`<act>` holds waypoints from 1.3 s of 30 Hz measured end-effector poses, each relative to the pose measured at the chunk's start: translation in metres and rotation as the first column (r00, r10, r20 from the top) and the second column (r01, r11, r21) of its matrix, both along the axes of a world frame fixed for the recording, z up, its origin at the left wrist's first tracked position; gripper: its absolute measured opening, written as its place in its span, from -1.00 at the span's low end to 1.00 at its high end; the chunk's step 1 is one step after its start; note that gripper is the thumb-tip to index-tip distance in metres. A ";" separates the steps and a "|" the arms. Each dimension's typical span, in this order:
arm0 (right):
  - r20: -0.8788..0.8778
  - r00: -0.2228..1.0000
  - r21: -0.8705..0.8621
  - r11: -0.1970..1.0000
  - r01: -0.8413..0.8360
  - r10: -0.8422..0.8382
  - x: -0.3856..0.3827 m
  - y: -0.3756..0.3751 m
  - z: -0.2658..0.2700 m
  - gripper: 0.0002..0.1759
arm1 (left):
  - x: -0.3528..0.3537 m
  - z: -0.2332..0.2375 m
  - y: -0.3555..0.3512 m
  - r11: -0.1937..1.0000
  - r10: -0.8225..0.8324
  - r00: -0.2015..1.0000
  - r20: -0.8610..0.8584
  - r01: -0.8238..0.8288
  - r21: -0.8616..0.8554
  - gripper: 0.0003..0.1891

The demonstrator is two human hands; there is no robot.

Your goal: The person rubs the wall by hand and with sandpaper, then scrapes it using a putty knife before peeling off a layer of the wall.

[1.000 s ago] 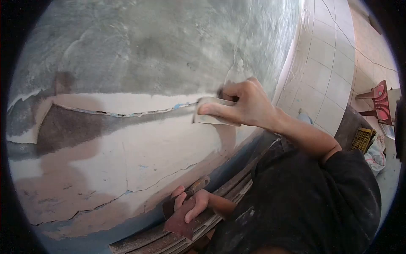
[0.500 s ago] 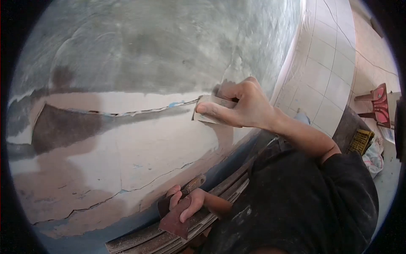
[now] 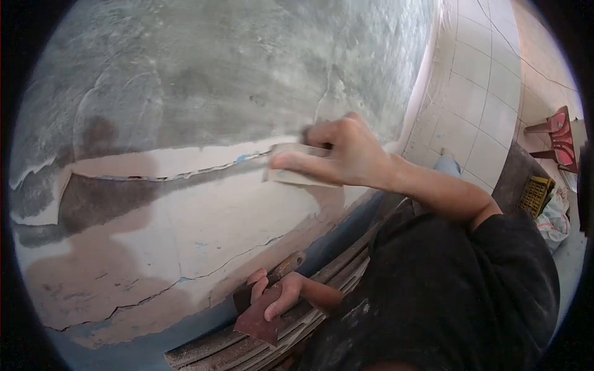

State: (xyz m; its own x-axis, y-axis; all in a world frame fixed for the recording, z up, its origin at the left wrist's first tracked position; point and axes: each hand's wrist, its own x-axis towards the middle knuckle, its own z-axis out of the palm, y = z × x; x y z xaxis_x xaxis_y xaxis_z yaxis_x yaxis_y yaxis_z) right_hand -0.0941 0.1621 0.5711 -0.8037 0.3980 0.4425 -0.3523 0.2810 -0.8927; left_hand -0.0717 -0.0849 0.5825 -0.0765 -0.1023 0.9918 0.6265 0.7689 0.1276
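Observation:
My right hand (image 3: 346,151) is closed on a cream-backed piece of sandpaper (image 3: 303,176) and presses it flat against the wall. The sandpaper sits at the right end of a ragged crack (image 3: 167,178), where a pale patched band meets grey plaster. Lower down, my left hand (image 3: 281,294) is closed around a putty knife (image 3: 288,264) with a wooden handle, its dark blade partly hidden. The same hand also grips a red-brown sheet (image 3: 260,318) that looks like sandpaper. Its fingers are close to the wall's lower edge.
A second thin crack (image 3: 216,269) runs across the lower wall. Long stacked strips (image 3: 204,355) lie below my left hand. To the right are pale floor tiles (image 3: 470,93), a red plastic chair (image 3: 562,136), a yellow crate (image 3: 535,195) and a white plastic bag (image 3: 552,222).
My right hand has slid the sandpaper leftward along the crack. My left hand keeps its hold on the putty knife and red-brown sheet. The whole view has shifted slightly.

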 end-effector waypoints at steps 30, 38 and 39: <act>0.012 0.999 0.088 0.995 0.052 -0.053 -0.005 0.004 0.011 -0.13 | -0.003 -0.004 -0.005 1.000 -0.021 1.000 -0.022 0.022 0.015 -0.35; 0.039 0.998 0.066 0.996 -0.059 0.057 -0.007 0.009 0.028 -0.15 | 0.000 -0.005 -0.004 0.999 0.022 1.000 -0.014 -0.022 0.041 -0.35; 0.012 0.998 0.065 0.996 -0.064 0.063 -0.009 0.008 0.030 -0.15 | -0.001 -0.003 -0.004 0.999 0.024 0.999 -0.021 -0.023 0.035 -0.35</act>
